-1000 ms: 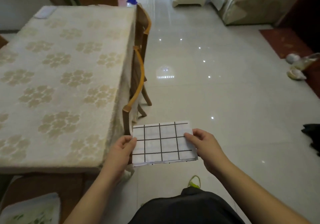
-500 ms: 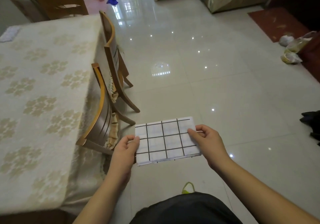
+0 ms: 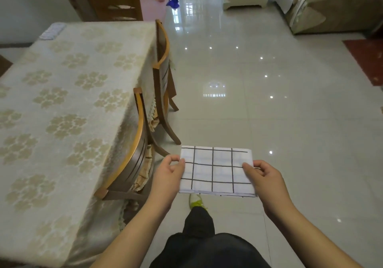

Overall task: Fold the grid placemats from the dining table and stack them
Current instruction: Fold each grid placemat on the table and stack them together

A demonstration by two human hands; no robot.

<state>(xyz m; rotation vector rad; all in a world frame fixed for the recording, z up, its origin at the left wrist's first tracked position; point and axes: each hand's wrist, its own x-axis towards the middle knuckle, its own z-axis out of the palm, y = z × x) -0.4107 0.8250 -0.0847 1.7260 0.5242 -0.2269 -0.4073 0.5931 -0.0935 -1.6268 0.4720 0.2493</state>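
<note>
A folded white placemat with a black grid [image 3: 215, 172] is held flat in the air over the tiled floor, to the right of the dining table [image 3: 62, 106]. My left hand [image 3: 169, 174] pinches its left edge between thumb and fingers. My right hand [image 3: 264, 177] pinches its right edge the same way. Another pale folded cloth [image 3: 51, 31], its pattern too small to tell, lies at the table's far left corner.
Two wooden chairs [image 3: 132, 151] [image 3: 162, 60] are tucked against the table's right side, a third [image 3: 114, 5] at its far end. Glossy tiled floor [image 3: 269, 101] stretches to the right. A sofa [image 3: 331, 4] stands far right, a red rug [image 3: 366, 60] at the right edge.
I have stepped back and to the right along the table with the folded placemat held in both hands. The chairs and more of the table's far end have come into view.
</note>
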